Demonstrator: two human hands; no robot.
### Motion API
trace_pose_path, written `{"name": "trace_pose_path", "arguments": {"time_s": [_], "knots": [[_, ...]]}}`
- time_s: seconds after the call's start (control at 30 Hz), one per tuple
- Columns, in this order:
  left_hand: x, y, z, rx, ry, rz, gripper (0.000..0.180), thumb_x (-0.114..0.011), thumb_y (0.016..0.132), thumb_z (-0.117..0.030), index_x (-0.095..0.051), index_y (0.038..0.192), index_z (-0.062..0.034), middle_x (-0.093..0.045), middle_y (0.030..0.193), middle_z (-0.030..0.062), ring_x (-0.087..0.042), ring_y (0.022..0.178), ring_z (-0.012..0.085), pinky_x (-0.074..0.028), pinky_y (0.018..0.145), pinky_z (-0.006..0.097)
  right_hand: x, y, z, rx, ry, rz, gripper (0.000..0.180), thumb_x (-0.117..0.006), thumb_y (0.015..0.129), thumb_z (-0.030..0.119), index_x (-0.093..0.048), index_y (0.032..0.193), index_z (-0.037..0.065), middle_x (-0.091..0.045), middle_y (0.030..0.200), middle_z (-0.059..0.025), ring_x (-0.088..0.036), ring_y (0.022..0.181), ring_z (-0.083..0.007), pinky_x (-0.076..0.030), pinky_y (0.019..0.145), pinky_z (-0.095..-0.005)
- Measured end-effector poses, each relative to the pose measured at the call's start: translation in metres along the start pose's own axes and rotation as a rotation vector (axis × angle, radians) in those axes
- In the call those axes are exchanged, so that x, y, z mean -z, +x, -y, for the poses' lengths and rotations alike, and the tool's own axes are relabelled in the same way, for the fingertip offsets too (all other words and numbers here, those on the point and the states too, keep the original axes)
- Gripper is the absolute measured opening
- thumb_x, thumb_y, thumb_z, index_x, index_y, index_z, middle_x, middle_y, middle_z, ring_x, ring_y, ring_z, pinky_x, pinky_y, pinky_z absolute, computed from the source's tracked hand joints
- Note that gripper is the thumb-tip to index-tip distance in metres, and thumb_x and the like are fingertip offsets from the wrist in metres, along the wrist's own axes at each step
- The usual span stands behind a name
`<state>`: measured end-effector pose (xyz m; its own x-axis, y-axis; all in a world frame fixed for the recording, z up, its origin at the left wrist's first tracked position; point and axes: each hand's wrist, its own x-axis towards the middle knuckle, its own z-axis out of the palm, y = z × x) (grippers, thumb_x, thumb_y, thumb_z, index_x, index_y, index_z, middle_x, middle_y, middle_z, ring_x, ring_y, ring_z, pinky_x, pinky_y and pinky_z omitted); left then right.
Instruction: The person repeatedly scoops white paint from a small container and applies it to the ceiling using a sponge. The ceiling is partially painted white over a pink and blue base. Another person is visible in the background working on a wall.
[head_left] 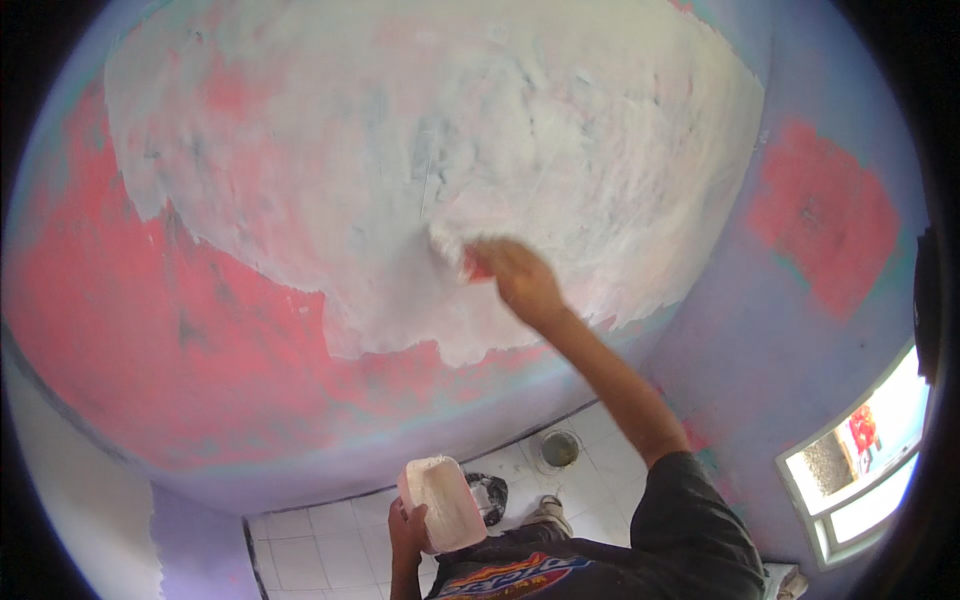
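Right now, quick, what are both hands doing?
Left hand: closed around a white tub.
Right hand: closed on a red-handled tool against the wall.

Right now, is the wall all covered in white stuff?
No, only partly. The white patch covers the upper middle of the wall; pink and purple paint shows around it.

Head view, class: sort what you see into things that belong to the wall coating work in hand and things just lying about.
In use:
right hand pressing a red-handled tool on the wall
white coat on the pink and purple wall
left hand holding a white-smeared tub

Lying about:
bucket on the tiled floor
dark bag
window
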<state>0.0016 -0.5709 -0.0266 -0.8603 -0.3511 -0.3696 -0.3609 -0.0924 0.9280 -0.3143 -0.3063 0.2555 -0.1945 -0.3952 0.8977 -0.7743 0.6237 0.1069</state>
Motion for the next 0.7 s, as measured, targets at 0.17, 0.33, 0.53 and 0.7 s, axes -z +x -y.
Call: {"name": "trace_pose_path", "arguments": {"time_s": [0.17,0.33,0.53,0.7], "knots": [[-0.001,-0.009,-0.017,-0.01,-0.037,0.028,0.062,-0.067,0.086,-0.014,-0.045,0.139,0.0104,-0.066,0.122,0.0235,-0.068,0.106,0.0286,-0.055,0.09,0.039,0.01,0.019,0.005,-0.067,0.023,-0.029,0.039,-0.06,0.086,-0.004,-0.068,0.122,0.008,-0.072,0.113,-0.0127,-0.069,0.105,-0.0309,-0.056,0.092,-0.0414],[-0.003,-0.019,-0.027,-0.015,-0.06,0.001,0.062,-0.067,0.086,-0.014,-0.045,0.139,0.0104,-0.065,0.122,0.024,-0.068,0.106,0.0289,-0.056,0.09,0.039,0.099,0.176,-0.048,-0.027,-0.185,-0.386,0.026,-0.06,0.095,0.001,-0.072,0.116,0.008,-0.074,0.112,-0.0139,-0.07,0.1,-0.0351,-0.056,0.087,-0.0407],[0.002,-0.018,-0.011,0.044,-0.055,-0.056,0.062,-0.066,0.086,-0.014,-0.045,0.139,0.0098,-0.066,0.121,0.0226,-0.068,0.105,0.0294,-0.056,0.09,0.04,0.021,0.086,-0.025,-0.014,-0.054,0.029,0.036,-0.056,0.089,0.001,-0.068,0.122,0.009,-0.072,0.116,-0.0106,-0.067,0.111,-0.0295,-0.053,0.097,-0.0416],[0.006,-0.017,-0.001,0.032,-0.136,-0.025,0.063,-0.067,0.086,-0.014,-0.043,0.138,0.0126,-0.066,0.119,0.0249,-0.069,0.103,0.0302,-0.056,0.088,0.04,-0.019,-0.028,0.044,0.041,-0.021,0.153,0.038,-0.055,0.087,-0.001,-0.068,0.121,0.009,-0.072,0.112,-0.0113,-0.068,0.11,-0.0278,-0.053,0.099,-0.0406]]}}
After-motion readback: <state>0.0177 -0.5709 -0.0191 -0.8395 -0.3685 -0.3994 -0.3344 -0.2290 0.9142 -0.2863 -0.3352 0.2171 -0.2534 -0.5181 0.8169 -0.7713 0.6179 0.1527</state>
